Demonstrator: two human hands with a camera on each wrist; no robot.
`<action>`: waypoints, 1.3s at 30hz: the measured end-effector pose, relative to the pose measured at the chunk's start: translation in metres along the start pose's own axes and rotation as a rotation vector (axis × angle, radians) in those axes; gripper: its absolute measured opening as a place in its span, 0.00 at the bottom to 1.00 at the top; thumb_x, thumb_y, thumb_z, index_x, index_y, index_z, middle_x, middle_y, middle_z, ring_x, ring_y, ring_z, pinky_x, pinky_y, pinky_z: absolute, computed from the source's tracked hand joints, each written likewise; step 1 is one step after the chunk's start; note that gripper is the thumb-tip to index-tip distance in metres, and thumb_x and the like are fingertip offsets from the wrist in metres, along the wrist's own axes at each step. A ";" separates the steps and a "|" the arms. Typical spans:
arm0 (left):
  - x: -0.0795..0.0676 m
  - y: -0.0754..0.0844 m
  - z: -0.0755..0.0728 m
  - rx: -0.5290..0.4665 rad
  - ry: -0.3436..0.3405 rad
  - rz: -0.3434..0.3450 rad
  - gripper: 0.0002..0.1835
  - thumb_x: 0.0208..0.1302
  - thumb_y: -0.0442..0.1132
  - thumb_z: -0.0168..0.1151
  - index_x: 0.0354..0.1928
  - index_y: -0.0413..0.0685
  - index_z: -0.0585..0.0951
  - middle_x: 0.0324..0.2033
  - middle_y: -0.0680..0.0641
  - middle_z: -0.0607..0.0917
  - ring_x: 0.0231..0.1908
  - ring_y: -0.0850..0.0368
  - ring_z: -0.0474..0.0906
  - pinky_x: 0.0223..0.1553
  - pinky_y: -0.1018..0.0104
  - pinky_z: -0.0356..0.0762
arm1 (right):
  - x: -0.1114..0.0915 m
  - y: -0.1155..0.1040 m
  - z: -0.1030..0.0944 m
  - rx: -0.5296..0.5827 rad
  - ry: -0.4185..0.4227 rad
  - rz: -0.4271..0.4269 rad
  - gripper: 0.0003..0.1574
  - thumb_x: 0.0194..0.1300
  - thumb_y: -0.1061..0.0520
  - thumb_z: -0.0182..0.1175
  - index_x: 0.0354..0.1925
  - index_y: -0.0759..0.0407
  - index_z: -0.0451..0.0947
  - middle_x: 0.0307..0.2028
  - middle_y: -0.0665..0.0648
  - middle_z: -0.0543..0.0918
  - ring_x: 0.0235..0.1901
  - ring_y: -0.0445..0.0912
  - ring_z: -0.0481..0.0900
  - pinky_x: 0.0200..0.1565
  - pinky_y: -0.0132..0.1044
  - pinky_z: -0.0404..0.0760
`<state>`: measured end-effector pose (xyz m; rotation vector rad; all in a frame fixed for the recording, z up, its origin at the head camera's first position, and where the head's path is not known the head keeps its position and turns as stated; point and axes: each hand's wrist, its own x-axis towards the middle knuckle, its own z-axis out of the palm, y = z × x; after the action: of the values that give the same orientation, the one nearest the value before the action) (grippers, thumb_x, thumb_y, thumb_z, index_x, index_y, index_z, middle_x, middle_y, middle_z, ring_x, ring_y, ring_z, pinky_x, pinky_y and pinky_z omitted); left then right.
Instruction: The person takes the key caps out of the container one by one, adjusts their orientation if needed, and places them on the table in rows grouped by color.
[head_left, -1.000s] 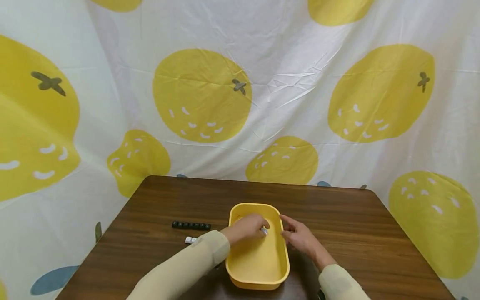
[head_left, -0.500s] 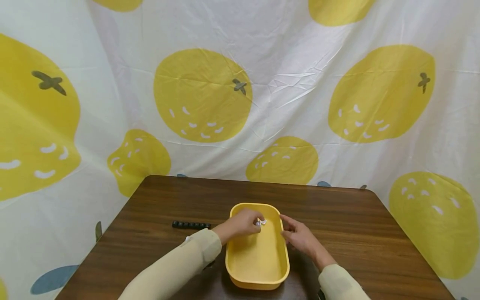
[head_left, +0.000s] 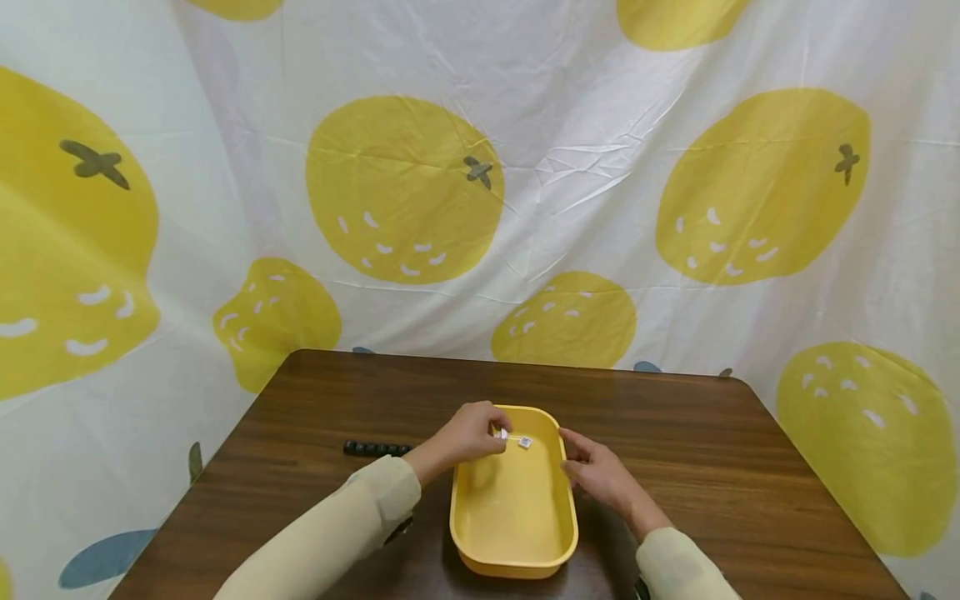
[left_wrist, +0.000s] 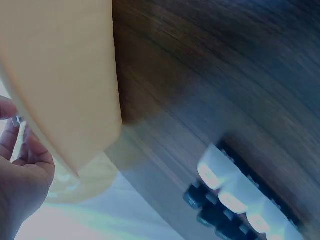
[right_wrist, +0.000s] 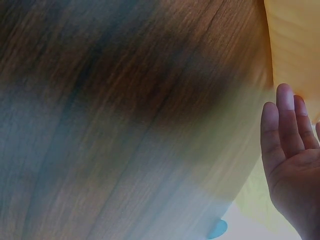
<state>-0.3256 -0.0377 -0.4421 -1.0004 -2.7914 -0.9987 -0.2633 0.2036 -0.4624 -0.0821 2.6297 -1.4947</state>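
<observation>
A yellow plastic box (head_left: 514,570) stands on the brown table, with a white keycap (head_left: 525,442) lying inside near its far end. My left hand (head_left: 474,433) is at the box's far left rim and pinches a white keycap (head_left: 502,433) between thumb and fingers. On the opposite side, my right hand (head_left: 603,477) rests its fairly straight fingers against the box's outer right wall. A row of black keycaps (head_left: 375,448) lies left of the box, partly covered by my left arm. White keycaps (left_wrist: 234,187) show in a line beside it in the left wrist view.
The wood-grain table (head_left: 735,467) reaches back to a hanging white cloth (head_left: 570,192) printed with yellow fruit. My left sleeve (head_left: 337,525) crosses over the table in front of the keycap rows.
My left hand has drawn back left and upward from inside the box to its rim, pinching a white keycap. Another white keycap is now visible inside. My right hand stays at the wall.
</observation>
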 end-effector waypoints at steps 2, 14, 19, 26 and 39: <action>-0.002 -0.002 -0.004 -0.018 0.019 -0.012 0.10 0.52 0.30 0.65 0.38 0.41 0.86 0.29 0.52 0.82 0.31 0.61 0.74 0.35 0.68 0.74 | 0.000 0.000 0.000 -0.001 0.001 -0.002 0.35 0.68 0.63 0.57 0.72 0.59 0.65 0.39 0.58 0.81 0.28 0.52 0.78 0.27 0.42 0.74; -0.022 -0.016 -0.026 -0.161 0.069 -0.103 0.12 0.63 0.33 0.63 0.48 0.38 0.84 0.33 0.51 0.83 0.32 0.59 0.76 0.33 0.65 0.77 | 0.000 0.001 -0.001 -0.007 0.002 0.004 0.35 0.68 0.63 0.57 0.72 0.58 0.65 0.39 0.58 0.81 0.29 0.51 0.78 0.28 0.42 0.75; -0.035 -0.026 -0.036 -0.198 0.108 -0.141 0.12 0.66 0.36 0.63 0.49 0.39 0.85 0.34 0.52 0.83 0.33 0.58 0.77 0.34 0.64 0.78 | -0.001 0.001 -0.001 -0.011 0.002 0.008 0.35 0.68 0.62 0.58 0.72 0.58 0.65 0.38 0.58 0.81 0.28 0.50 0.78 0.27 0.41 0.75; -0.053 -0.043 -0.050 -0.245 0.181 -0.193 0.10 0.59 0.32 0.64 0.43 0.44 0.86 0.30 0.53 0.83 0.32 0.57 0.77 0.32 0.63 0.77 | -0.001 0.000 -0.002 -0.005 -0.005 0.019 0.35 0.68 0.62 0.58 0.72 0.57 0.65 0.39 0.58 0.81 0.28 0.50 0.78 0.27 0.41 0.74; -0.099 -0.079 -0.071 -0.149 0.209 -0.293 0.09 0.60 0.35 0.69 0.43 0.44 0.87 0.31 0.54 0.83 0.32 0.59 0.76 0.34 0.63 0.75 | 0.001 0.001 -0.001 0.002 -0.001 0.011 0.35 0.68 0.62 0.58 0.72 0.57 0.65 0.41 0.59 0.82 0.29 0.51 0.78 0.27 0.42 0.75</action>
<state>-0.3057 -0.1808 -0.4516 -0.4667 -2.7688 -1.2749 -0.2640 0.2047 -0.4625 -0.0679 2.6232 -1.4930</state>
